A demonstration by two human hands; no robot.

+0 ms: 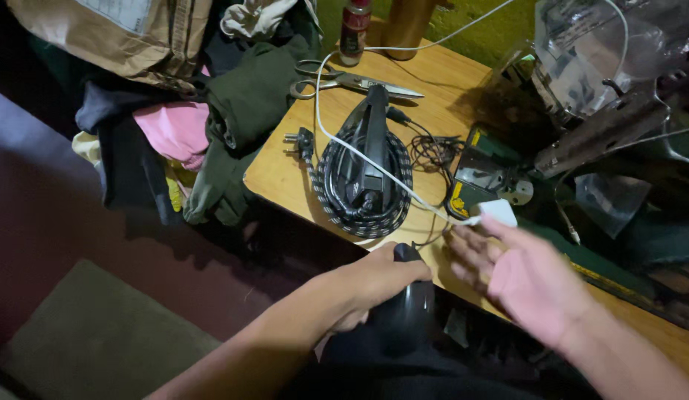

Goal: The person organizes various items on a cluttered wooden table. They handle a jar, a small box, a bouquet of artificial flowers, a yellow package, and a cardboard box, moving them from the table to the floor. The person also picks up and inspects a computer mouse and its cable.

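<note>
Gripping black iron [403, 311] – left hand [381, 285] | right hand [530, 278] spread, empty

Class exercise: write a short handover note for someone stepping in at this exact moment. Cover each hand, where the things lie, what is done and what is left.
Left hand: gripping the handle of a black clothes iron at the table's near edge.
Right hand: open, palm up, empty, beside a white charger plug.
On the wooden table: a second iron with its braided cord coiled around it, scissors behind.
Done: iron in hand.
Left: nothing is being pressed yet; clothes lie heaped at left.
</note>
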